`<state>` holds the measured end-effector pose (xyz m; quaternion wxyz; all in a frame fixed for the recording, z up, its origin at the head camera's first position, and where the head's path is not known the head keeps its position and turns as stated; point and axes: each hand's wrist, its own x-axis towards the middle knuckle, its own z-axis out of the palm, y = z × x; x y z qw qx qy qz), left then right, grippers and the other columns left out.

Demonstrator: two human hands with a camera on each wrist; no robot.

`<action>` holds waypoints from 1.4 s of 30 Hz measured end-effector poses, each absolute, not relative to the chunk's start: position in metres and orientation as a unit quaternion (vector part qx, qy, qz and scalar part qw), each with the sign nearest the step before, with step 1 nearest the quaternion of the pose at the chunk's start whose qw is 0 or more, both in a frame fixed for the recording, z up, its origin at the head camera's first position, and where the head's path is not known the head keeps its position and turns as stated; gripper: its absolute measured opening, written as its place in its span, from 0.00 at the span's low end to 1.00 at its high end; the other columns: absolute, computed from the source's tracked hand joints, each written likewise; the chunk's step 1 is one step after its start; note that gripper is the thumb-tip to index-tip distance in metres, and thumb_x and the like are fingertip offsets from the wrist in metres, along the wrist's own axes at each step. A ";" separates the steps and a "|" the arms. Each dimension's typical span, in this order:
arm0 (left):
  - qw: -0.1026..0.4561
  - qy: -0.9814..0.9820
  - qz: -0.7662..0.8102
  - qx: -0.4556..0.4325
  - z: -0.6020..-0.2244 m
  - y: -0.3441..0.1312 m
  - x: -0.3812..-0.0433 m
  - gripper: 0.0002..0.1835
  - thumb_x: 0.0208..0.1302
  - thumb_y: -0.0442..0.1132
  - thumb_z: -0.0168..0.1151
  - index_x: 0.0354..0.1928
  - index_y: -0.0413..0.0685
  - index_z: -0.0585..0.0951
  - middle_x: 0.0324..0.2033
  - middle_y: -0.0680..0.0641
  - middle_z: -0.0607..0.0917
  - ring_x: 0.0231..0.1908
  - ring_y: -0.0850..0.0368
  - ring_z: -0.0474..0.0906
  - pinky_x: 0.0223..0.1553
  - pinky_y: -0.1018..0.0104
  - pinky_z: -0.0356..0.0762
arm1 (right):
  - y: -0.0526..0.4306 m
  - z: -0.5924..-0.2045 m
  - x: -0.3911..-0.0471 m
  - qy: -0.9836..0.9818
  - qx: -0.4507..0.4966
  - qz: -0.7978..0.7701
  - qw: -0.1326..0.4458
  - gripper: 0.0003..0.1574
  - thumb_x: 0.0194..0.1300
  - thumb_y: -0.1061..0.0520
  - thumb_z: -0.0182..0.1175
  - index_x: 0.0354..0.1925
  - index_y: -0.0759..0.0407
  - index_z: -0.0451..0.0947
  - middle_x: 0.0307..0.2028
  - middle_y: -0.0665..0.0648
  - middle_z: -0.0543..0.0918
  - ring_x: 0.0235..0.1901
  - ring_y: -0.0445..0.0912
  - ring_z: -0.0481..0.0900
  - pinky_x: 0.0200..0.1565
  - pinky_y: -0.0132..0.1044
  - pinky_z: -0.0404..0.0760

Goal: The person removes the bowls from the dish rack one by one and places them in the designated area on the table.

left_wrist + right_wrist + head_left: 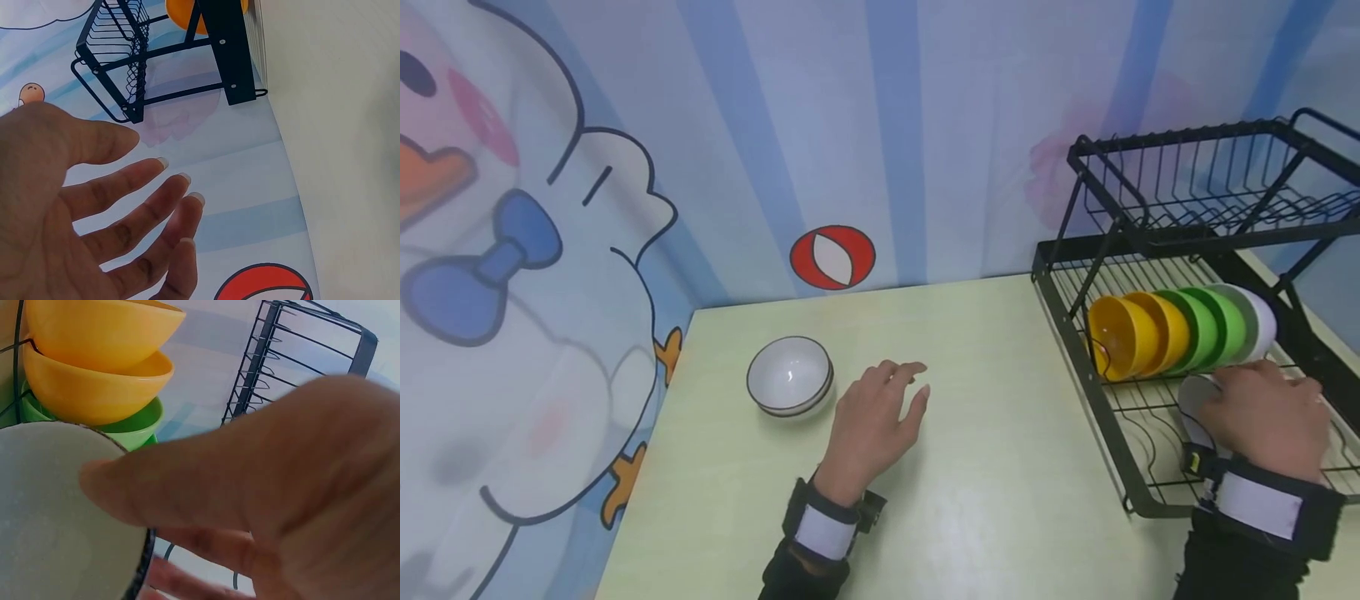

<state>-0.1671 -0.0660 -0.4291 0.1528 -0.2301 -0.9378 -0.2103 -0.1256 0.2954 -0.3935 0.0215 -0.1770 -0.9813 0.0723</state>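
Observation:
My right hand (1270, 417) is over the lower tier of the black dish rack (1150, 498) and pinches a white bowl with a dark rim (56, 512) at its edge. In the right wrist view the thumb lies on the inside of that bowl and the other fingers are behind the rim. My left hand (871, 417) holds nothing; its fingers are relaxed and apart above the table. Two stacked white bowls with dark rims (788, 375) stand on the table just left of it.
In the rack, two yellow-orange bowls (1123, 337), two green bowls (1225, 321) and a white bowl (1262, 321) stand on edge in a row. An upper wire shelf (1217, 187) overhangs the lower tier. A printed cloth backdrop (955, 142) rises behind the table (992, 467).

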 end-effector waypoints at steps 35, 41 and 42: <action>0.149 -0.940 -0.206 -0.227 -0.426 -0.068 -0.167 0.16 0.65 0.47 0.55 0.52 0.53 0.79 0.38 0.51 0.82 0.33 0.58 0.73 0.25 0.66 0.74 | 0.314 -0.410 -0.136 -0.949 -0.203 0.184 -0.155 0.57 0.53 0.41 0.66 0.66 0.69 0.50 0.55 0.86 0.52 0.49 0.79 0.51 0.44 0.75 0.65; 0.145 -0.940 -0.209 -0.227 -0.426 -0.069 -0.167 0.16 0.65 0.47 0.55 0.52 0.53 0.79 0.38 0.49 0.83 0.33 0.57 0.73 0.25 0.65 0.74 | 0.313 -0.411 -0.138 -0.957 -0.183 0.160 -0.159 0.58 0.50 0.41 0.68 0.66 0.67 0.52 0.54 0.86 0.59 0.43 0.79 0.61 0.41 0.72 0.68; 0.145 -0.940 -0.208 -0.227 -0.427 -0.069 -0.167 0.16 0.65 0.47 0.55 0.52 0.53 0.79 0.38 0.49 0.83 0.33 0.57 0.73 0.25 0.65 0.74 | 0.310 -0.410 -0.138 -0.958 -0.183 0.156 -0.153 0.58 0.48 0.42 0.69 0.66 0.67 0.53 0.52 0.86 0.60 0.42 0.79 0.61 0.39 0.71 0.69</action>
